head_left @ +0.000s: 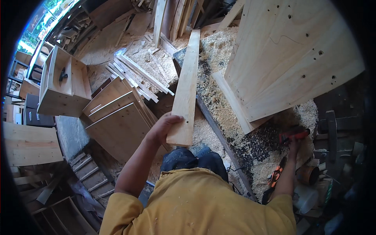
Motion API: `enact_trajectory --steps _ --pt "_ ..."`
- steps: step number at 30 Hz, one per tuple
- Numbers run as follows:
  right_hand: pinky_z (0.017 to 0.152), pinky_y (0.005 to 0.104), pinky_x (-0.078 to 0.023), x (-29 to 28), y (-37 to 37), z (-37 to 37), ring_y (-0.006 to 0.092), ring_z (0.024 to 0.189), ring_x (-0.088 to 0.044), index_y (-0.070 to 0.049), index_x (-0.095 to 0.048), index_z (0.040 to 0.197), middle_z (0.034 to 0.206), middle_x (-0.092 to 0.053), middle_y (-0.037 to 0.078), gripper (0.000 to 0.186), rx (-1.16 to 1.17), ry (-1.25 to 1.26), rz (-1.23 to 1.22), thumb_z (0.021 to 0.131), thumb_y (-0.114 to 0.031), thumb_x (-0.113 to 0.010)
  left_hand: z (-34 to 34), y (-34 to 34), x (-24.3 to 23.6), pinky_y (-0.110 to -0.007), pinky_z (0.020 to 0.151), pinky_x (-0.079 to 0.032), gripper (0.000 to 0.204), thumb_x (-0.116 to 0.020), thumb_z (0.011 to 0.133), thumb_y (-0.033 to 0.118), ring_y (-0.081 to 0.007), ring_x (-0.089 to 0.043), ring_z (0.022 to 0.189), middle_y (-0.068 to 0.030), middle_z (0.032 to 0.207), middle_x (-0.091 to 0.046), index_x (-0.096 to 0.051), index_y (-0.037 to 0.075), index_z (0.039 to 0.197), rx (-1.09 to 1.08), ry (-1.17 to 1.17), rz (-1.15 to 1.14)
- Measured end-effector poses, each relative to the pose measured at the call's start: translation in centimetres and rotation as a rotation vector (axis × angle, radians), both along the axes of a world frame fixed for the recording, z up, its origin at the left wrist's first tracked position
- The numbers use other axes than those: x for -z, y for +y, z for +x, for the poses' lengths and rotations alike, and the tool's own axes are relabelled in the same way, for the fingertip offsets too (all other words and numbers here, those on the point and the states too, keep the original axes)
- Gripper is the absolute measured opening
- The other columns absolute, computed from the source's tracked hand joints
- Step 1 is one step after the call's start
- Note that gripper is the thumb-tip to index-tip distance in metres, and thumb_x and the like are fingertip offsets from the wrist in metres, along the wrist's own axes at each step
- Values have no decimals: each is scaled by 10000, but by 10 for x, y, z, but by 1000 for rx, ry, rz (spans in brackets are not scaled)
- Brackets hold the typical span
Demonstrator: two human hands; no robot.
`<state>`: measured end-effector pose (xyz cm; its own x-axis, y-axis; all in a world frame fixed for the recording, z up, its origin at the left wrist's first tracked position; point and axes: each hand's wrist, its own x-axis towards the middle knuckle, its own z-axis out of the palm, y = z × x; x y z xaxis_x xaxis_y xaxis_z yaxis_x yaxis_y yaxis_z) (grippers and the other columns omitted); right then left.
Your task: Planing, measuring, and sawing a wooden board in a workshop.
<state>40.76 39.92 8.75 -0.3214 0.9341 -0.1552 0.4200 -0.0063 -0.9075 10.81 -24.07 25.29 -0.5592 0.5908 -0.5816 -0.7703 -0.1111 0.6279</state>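
Note:
My left hand point(168, 125) grips the lower end of a long pale wooden plank point(186, 86), which extends away from me. At the right, my right hand point(293, 143) is closed on a red and black power tool point(293, 135), low over the shavings-covered work surface point(211, 55). An orange and black tool point(276, 174) lies beside my right forearm. A large plywood panel point(286, 62) with several dark knots rests above the power tool, on a narrower board point(231, 102).
A wooden box point(58, 102) and stacked sheets point(113, 133) stand at left, with loose strips point(137, 74) behind. Offcuts point(176, 15) lean at the back. A slatted piece point(90, 174) sits lower left. A dark cylinder point(307, 174) and translucent container point(303, 197) are at right.

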Motion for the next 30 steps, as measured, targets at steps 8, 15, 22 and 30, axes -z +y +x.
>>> enact_trajectory --steps 8,15,22,30 --pt "768 378 -503 34 58 -17 194 907 -596 -100 -523 1222 1064 -592 66 436 132 443 134 844 -240 -687 74 27 150 -388 813 -531 299 -571 909 207 -241 -646 902 -111 1009 -645 -560 11 1134 98 -123 -36" --pt "484 268 -431 0 44 -16 115 529 -499 -181 -571 908 681 -543 -33 188 235 547 -410 884 -360 -620 73 64 235 -395 773 -510 394 -500 943 357 -230 -628 875 -102 954 -631 -575 -1 1090 114 -140 -255" --pt "517 231 -428 -127 -157 30 93 562 -502 -168 -578 1020 697 -543 -41 212 40 610 -560 904 -345 -584 21 95 234 -328 668 -464 336 -495 944 395 -164 -555 769 -36 868 -583 -586 83 1032 66 -49 -232" --pt "561 260 -476 -168 -366 37 154 611 -565 14 -534 1122 757 -568 66 406 54 117 -427 717 28 -560 -48 94 249 -385 811 -494 305 -520 925 325 -196 -595 926 -56 1046 -606 -548 97 1126 190 -18 -118"
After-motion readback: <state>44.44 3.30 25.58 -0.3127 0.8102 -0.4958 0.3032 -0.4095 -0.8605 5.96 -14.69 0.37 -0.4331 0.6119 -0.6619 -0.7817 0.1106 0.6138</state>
